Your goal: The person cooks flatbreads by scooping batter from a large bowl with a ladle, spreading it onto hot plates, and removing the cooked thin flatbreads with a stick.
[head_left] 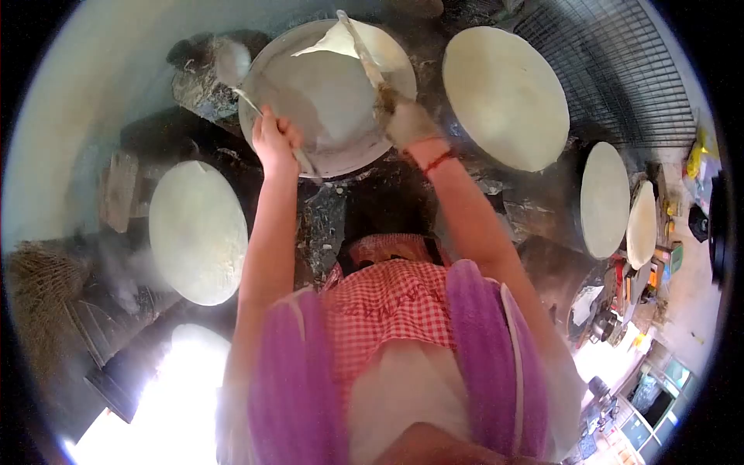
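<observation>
My left hand [277, 142] is closed around the thin handle of a ladle [246, 96], whose pale, blurred bowl is beyond the griddle's left rim. In my right hand [412, 125] is a flat wooden stick [361, 51] that slants up across the round griddle [341, 167]. Under and beside the stick's far end, a thin white pancake [333, 40] covers the back of the griddle, its near edge looking lifted or folded. The griddle's middle carries a wet grey-white film. My right fingers are partly smeared by motion.
Large round pale discs surround me: one right of the griddle [508, 97], another at left [198, 232], two farther right [605, 200] [641, 225]. A wire rack [612, 66] leans at the upper right. A straw broom [43, 291] is at far left. Steam hazes the left.
</observation>
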A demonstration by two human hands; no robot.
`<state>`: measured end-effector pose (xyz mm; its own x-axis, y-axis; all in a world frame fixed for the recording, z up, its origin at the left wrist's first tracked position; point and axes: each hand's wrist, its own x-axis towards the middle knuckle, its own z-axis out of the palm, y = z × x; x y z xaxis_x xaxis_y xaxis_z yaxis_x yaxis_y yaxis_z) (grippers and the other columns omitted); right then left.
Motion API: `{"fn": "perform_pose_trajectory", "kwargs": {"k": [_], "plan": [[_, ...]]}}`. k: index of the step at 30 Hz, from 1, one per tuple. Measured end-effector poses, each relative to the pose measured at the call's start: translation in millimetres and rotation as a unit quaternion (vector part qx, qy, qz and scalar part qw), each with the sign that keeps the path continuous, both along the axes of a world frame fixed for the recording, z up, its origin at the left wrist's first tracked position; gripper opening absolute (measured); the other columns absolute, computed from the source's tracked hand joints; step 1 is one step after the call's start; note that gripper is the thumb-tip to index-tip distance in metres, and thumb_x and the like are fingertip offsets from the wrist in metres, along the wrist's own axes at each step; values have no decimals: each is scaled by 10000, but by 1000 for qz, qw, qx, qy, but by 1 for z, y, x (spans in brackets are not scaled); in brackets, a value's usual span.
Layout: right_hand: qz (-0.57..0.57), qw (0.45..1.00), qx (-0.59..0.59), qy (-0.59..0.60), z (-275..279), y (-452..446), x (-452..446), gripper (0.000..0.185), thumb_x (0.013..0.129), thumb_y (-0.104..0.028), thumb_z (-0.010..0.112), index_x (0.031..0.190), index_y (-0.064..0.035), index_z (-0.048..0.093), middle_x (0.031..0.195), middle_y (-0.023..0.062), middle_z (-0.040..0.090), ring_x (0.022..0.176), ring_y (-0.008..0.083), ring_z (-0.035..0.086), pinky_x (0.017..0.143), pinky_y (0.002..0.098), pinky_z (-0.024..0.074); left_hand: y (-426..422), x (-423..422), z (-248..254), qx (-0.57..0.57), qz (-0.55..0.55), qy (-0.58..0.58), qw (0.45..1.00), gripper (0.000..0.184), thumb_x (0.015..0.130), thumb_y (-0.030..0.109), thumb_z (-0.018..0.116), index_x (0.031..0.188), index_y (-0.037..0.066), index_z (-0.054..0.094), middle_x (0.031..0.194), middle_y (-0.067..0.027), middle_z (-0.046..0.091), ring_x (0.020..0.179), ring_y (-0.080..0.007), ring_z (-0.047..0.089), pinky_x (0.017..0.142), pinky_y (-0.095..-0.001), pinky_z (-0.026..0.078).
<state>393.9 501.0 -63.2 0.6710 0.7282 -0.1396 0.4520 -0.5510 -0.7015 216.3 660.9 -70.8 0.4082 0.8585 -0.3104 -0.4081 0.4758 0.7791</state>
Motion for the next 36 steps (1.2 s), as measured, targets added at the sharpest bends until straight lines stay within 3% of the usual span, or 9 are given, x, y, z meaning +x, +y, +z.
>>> {"fn": "perform_pose_trajectory", "kwargs": {"k": [5,9,12,16,20,21,25,31,36], "plan": [[-54,971,219,81,-68,-47,2,381,851,-173,615,1210,-50,591,1100,169,657,965,333,642,849,336,507,-92,-63,106,353,-321,177,861,613,859,44,588,1420,119,353,833,-44,527,723,-151,521,617,-292,438],[-44,988,-19,148,9,18,-24,335,837,-188,671,1096,14,609,893,158,691,766,254,679,685,337,557,-149,-53,128,459,-552,32,696,571,715,-57,577,1258,120,564,1001,-160,557,878,-324,562,800,-399,466],[-51,974,54,215,-14,12,7,314,846,-202,679,1095,-21,619,745,121,657,566,204,615,518,297,517,-170,-38,142,437,-589,-41,679,411,726,-32,591,1109,110,643,971,-165,540,915,-347,552,802,-392,465],[-173,740,372,533,-100,-25,43,340,849,-229,670,1154,-81,643,750,94,663,608,241,615,552,299,520,-166,-41,154,447,-446,1,776,231,801,28,609,1024,54,662,887,-131,579,862,-286,592,736,-356,476],[-24,994,-78,-74,-15,23,5,359,857,-252,667,1139,-32,635,799,160,689,645,210,661,544,330,506,-132,-48,224,57,-477,-257,838,180,867,98,636,1003,-19,647,770,-50,653,704,-138,603,636,-295,500],[-38,972,35,230,-18,26,18,328,858,-231,663,1131,-50,646,775,151,688,571,220,640,467,335,477,-131,-50,234,62,-478,-284,829,183,865,93,634,1011,-18,644,768,-50,651,701,-136,600,633,-293,498],[-70,840,143,519,-7,12,47,284,835,-96,680,1112,-62,625,648,81,621,411,170,517,343,281,346,-150,-52,255,157,-480,-351,789,201,858,71,626,1041,-11,632,763,-46,641,690,-126,590,622,-286,489],[118,960,109,231,-20,38,47,250,903,-259,618,1111,-119,629,662,57,618,448,138,520,372,281,379,-187,-29,250,227,-497,-354,759,244,846,39,614,1087,-2,613,754,-42,627,672,-112,575,605,-275,476],[8,918,147,368,-3,3,53,285,868,-138,620,1113,7,610,1086,177,643,822,261,672,636,354,568,-197,-3,248,270,-539,-334,724,289,837,12,604,1126,6,598,747,-38,616,657,-100,562,592,-266,465]]}}
